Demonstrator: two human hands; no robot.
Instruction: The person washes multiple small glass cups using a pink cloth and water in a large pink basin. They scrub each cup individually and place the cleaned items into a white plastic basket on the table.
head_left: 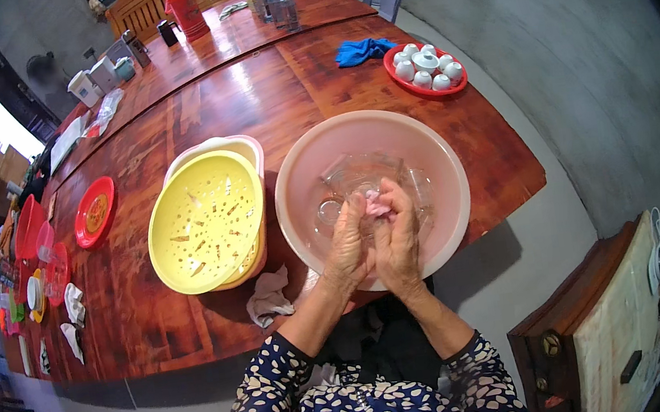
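Clear glassware (359,171) lies in the pink basin (311,152) at frame centre, so work seems unfinished, while left hand (344,249) and right hand (397,243) together grip bunched pink cloth (378,204).

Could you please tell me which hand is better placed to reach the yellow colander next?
Probably the left hand: it is nearer the yellow colander, which stands left of the pink basin. The right hand, farther over, would have to cross the left.

Top, left of centre: tall red thermos flask (186,14). Upper right: crumpled blue cloth (363,51) beside round red tray (433,92) bearing white cups (422,79). Lower right: brown wooden cabinet (564,313).
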